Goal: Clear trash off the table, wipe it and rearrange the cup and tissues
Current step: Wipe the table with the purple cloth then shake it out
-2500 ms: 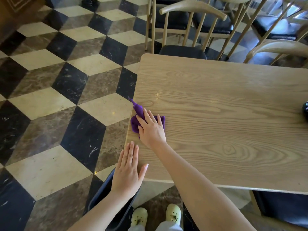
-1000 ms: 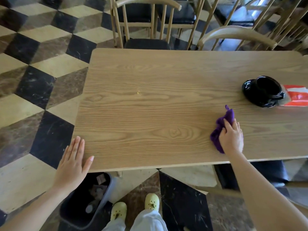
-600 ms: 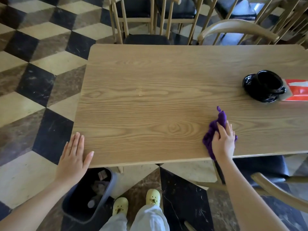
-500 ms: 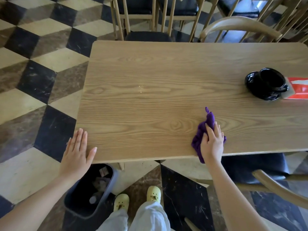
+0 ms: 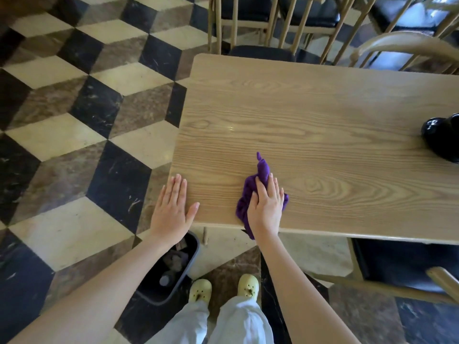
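the purple cloth (image 5: 244,196) now lies further left than before, at the table's (image 5: 323,108) near edge, under the right hand (image 5: 265,209), fingers flat and pressing it. the left hand (image 5: 171,212) rests on the near-left corner, fingers released. the black cup (image 5: 442,135) sits far right.

We see a cube-patterned floor (image 5: 74,135) in black, cream and brown. Wooden spindle-back chairs (image 5: 260,49) with dark seats stand at the far side. Below us are pale yellow clogs (image 5: 200,290) under light trousers (image 5: 236,321).
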`<state>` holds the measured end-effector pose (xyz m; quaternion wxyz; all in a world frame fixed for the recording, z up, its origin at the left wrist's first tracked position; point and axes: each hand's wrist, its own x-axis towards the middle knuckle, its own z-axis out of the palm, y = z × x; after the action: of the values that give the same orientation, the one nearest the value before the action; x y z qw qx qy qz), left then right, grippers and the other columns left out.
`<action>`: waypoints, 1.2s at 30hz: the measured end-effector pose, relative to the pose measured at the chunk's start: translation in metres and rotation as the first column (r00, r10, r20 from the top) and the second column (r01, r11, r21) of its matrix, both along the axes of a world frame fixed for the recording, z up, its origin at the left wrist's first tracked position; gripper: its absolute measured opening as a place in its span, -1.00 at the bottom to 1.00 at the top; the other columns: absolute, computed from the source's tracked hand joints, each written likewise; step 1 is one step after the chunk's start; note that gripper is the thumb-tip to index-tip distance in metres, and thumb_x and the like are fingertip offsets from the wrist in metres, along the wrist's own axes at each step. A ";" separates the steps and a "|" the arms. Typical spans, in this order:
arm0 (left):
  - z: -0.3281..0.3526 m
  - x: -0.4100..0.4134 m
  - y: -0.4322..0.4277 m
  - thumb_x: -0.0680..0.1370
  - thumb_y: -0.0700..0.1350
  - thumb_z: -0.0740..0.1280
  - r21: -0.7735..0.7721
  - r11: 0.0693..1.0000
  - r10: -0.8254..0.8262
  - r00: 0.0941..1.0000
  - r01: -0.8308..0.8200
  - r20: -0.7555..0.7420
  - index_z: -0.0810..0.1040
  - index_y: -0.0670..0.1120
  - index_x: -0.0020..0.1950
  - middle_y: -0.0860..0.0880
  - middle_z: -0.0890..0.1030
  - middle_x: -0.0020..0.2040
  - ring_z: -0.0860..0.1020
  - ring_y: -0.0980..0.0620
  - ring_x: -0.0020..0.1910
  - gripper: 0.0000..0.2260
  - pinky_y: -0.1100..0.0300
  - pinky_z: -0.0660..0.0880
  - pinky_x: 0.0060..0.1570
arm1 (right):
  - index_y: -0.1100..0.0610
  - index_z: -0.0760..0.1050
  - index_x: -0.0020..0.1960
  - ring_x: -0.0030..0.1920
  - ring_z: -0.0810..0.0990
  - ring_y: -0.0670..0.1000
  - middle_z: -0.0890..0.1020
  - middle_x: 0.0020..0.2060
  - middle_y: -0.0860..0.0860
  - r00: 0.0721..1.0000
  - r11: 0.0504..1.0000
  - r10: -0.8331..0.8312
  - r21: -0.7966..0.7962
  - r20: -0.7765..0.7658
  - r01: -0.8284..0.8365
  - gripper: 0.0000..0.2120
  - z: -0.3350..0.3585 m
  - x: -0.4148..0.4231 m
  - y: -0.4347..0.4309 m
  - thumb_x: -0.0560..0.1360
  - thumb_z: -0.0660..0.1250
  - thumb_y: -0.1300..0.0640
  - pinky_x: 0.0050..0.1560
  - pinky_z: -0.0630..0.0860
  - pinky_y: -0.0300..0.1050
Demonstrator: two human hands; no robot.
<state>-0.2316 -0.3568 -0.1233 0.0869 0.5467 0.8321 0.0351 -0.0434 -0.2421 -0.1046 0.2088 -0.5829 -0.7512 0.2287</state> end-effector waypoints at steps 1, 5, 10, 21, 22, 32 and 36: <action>0.000 0.000 0.000 0.48 0.29 -0.37 0.004 1.000 -0.005 1.000 0.005 0.005 -0.26 -0.13 0.45 -0.06 -0.23 0.50 -0.23 0.01 0.50 -0.31 0.12 -0.23 0.46 | 0.17 0.44 0.32 0.51 0.15 0.11 0.26 0.47 0.16 1.000 1.000 0.025 -0.002 -0.002 -0.025 -0.65 0.000 -0.010 -0.005 0.55 0.15 0.25 0.52 -0.03 0.02; 0.009 -0.005 0.001 0.58 0.17 -0.13 0.147 0.988 0.006 0.947 -0.056 0.320 -0.09 -0.11 0.51 0.01 -0.11 0.52 -0.20 0.14 0.48 -0.42 0.30 -0.25 0.43 | 0.14 0.42 0.34 0.52 0.12 0.07 0.22 0.49 0.15 0.994 0.994 0.110 -0.014 -0.004 -0.110 -0.63 0.002 -0.054 -0.027 0.56 0.12 0.23 0.52 -0.07 -0.01; 0.027 -0.016 -0.013 0.62 -0.10 0.12 0.216 0.871 0.093 0.581 -0.440 0.809 0.28 -0.01 0.45 0.14 0.31 0.41 0.22 0.30 0.38 -0.62 0.55 0.13 0.25 | 0.11 0.35 0.39 0.53 0.04 0.06 0.16 0.51 0.13 0.974 0.973 0.228 -0.045 0.003 -0.227 -0.61 0.004 -0.105 -0.056 0.57 0.09 0.18 0.52 -0.15 -0.02; 0.036 -0.032 -0.034 0.46 -0.12 0.39 -0.024 0.814 0.326 0.422 -0.581 0.846 0.53 -0.09 0.08 -0.08 0.64 -0.02 0.58 -0.09 0.02 -0.78 -0.06 0.48 0.13 | 0.08 0.09 0.51 0.48 0.20 0.02 0.26 0.48 0.02 0.919 0.860 0.297 -0.346 -0.259 -0.376 -0.49 0.035 -0.116 -0.064 0.57 0.06 0.24 0.47 0.14 -0.04; 0.037 -0.032 -0.032 0.44 -0.11 0.41 -0.038 0.805 0.353 0.425 -0.592 0.834 0.53 -0.10 0.08 -0.08 0.63 -0.07 0.58 -0.10 -0.01 -0.77 -0.04 0.48 0.10 | 0.08 0.10 0.51 0.43 0.26 0.07 0.32 0.45 0.03 0.935 0.878 0.315 -0.324 -0.162 -0.352 -0.47 0.038 -0.110 -0.059 0.56 0.10 0.24 0.44 0.19 -0.01; 0.061 -0.042 -0.018 0.48 -0.26 0.30 -0.089 0.695 0.340 0.217 -0.713 0.915 0.53 -0.17 0.02 -0.08 0.53 -0.18 0.48 -0.04 -0.15 -0.86 0.13 0.38 -0.13 | 0.15 0.47 0.16 0.16 0.51 0.19 0.61 0.08 0.12 0.942 0.879 0.288 -0.437 0.171 -0.189 -0.71 0.048 -0.089 -0.037 0.46 0.31 0.11 0.15 0.43 0.03; 0.057 -0.050 -0.016 0.51 -0.27 0.27 -0.164 0.614 0.337 0.068 -0.772 0.939 0.47 -0.17 0.11 -0.11 0.50 -0.07 0.46 0.00 -0.19 -0.82 0.16 0.39 -0.25 | 0.04 0.43 -0.27 -0.10 0.53 0.13 0.58 -0.28 -0.01 0.985 0.840 0.168 -0.528 0.037 -0.123 -0.88 0.050 -0.067 -0.028 0.44 0.29 0.11 -0.14 0.42 -0.05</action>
<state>-0.2817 -0.3725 -0.0659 0.4049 0.0551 0.7458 0.5261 -0.1105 -0.2700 -0.0547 -0.0066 -0.5677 -0.7104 0.4159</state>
